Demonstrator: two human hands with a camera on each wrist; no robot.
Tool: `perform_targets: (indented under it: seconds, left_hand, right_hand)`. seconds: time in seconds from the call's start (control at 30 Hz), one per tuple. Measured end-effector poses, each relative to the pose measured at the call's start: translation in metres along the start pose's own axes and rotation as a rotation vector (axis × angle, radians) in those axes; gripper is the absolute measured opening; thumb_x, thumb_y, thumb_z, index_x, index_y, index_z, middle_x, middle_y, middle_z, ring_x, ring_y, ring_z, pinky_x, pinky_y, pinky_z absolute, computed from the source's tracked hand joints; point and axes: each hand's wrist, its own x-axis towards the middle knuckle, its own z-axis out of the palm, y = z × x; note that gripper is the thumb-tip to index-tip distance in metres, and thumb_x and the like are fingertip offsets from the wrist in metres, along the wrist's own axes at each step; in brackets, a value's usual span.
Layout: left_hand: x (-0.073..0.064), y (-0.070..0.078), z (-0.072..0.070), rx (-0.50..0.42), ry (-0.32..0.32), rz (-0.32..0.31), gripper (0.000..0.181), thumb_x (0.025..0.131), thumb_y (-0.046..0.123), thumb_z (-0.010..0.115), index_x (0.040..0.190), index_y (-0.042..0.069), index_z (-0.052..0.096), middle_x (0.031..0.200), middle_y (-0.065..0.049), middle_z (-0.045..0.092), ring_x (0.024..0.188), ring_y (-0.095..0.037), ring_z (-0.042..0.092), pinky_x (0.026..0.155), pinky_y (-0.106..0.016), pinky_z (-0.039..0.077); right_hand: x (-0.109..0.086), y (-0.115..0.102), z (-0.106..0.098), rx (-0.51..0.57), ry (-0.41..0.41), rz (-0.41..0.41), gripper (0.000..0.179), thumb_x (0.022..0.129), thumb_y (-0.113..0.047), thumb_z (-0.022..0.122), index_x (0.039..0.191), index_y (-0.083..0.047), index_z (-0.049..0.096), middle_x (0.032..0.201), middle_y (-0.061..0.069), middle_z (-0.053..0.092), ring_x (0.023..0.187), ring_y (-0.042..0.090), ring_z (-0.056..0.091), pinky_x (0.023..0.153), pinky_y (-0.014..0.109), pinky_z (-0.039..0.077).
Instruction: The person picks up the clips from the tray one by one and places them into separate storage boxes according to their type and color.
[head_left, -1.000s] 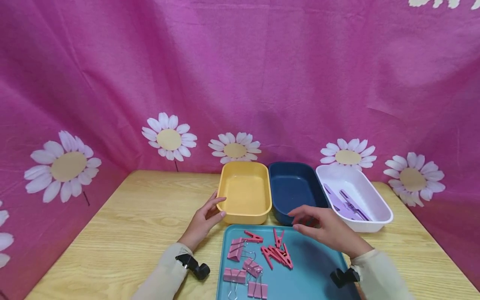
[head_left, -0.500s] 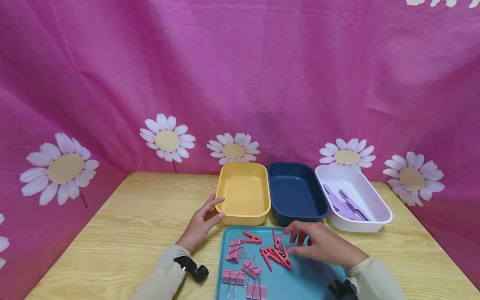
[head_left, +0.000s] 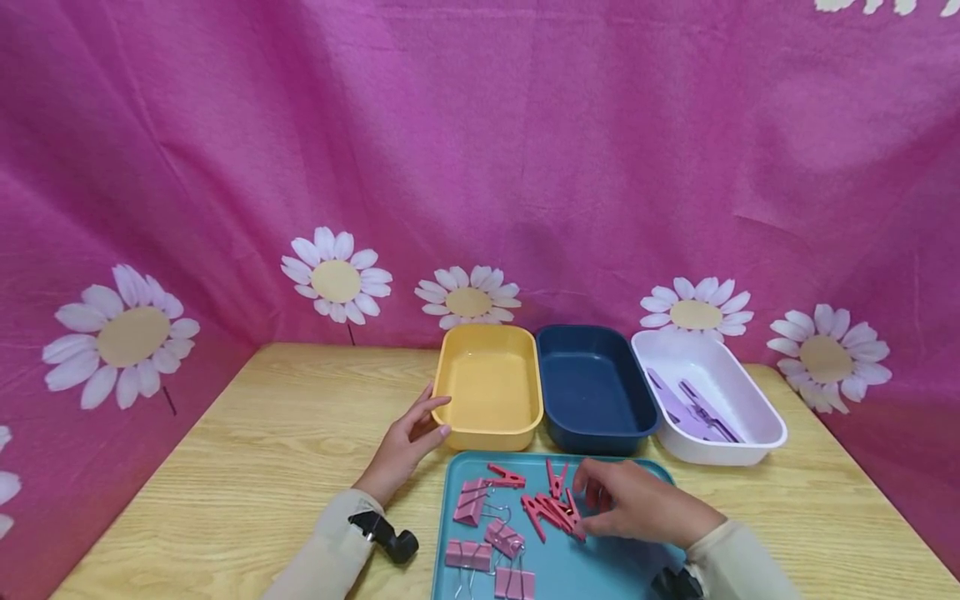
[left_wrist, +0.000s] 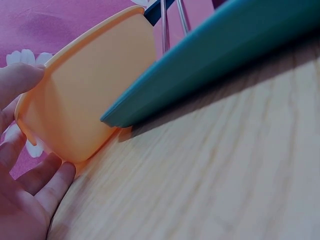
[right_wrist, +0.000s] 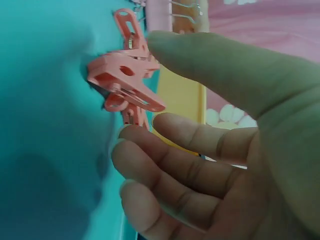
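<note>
My left hand [head_left: 401, 450] touches the near left corner of a yellow bin [head_left: 491, 439], its fingers relaxed along the rim and side. My right hand [head_left: 641, 502] is over a teal tray [head_left: 600, 571], with thumb and fingertips right beside a small heap of red clothespins [head_left: 551, 512]. In the right wrist view, one clothespin [right_wrist: 120, 75] lies ahead of the spread thumb and fingers. Another clothespin [head_left: 557, 479] sits just behind the heap, and one more [head_left: 507, 476] lies farther left. Pink binder clips [head_left: 471, 502] are on the tray's left side.
Beside the yellow bin stand a navy bin [head_left: 600, 440] and a white bin [head_left: 731, 455]. Slim purple utensils [head_left: 701, 415] lie inside the white one. A pink flowered cloth [head_left: 480, 167] hangs behind the wooden table [head_left: 300, 433].
My right hand has come down from in front of the navy bin toward the tray, and its fingertips are now beside the clothespin heap. The left hand has stayed at the yellow bin.
</note>
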Motion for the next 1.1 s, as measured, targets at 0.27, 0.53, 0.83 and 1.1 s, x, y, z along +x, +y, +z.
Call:
perform_targets:
  seconds: [0.27,0.53,0.83,1.1]
  left_hand:
    - [-0.002,0.002,0.0,-0.012,-0.003,0.005,0.043,0.093,0.025,0.066,0.135,0.02,0.056,0.159,0.007,0.021,0.138,-0.024,0.035,0.111,-0.039,0.033]
    - [0.0,0.001,0.0,0.0,0.004,-0.017,0.043,0.091,0.029,0.067,0.133,0.027,0.057,0.159,0.011,0.02,0.138,-0.02,0.035,0.111,-0.034,0.034]
    - [0.0,0.001,0.0,-0.003,0.007,-0.031,0.044,0.09,0.033,0.068,0.133,0.029,0.057,0.158,0.013,0.021,0.138,-0.021,0.035,0.111,-0.036,0.034]
    - [0.0,0.001,0.0,-0.011,0.007,-0.046,0.044,0.09,0.034,0.068,0.132,0.029,0.058,0.157,0.015,0.021,0.138,-0.021,0.035,0.11,-0.035,0.035]
  right_hand:
    - [0.001,-0.001,0.008,0.008,0.017,-0.033,0.036,0.078,-0.04,0.079,0.094,-0.017,0.056,0.069,-0.012,0.054,0.061,0.0,0.049,0.053,0.02,0.044]
    - [0.004,0.001,0.015,0.007,0.0,0.029,0.035,0.077,-0.038,0.08,0.093,-0.02,0.054,0.066,-0.011,0.054,0.059,0.002,0.049,0.052,0.021,0.043]
    - [0.004,-0.002,0.018,0.029,-0.01,0.044,0.032,0.078,-0.027,0.081,0.094,-0.02,0.055,0.065,-0.011,0.055,0.058,0.003,0.05,0.051,0.022,0.044]
    - [0.004,-0.001,0.018,0.024,-0.018,0.022,0.027,0.081,-0.021,0.078,0.094,-0.021,0.054,0.065,-0.012,0.055,0.058,0.002,0.05,0.05,0.022,0.044]
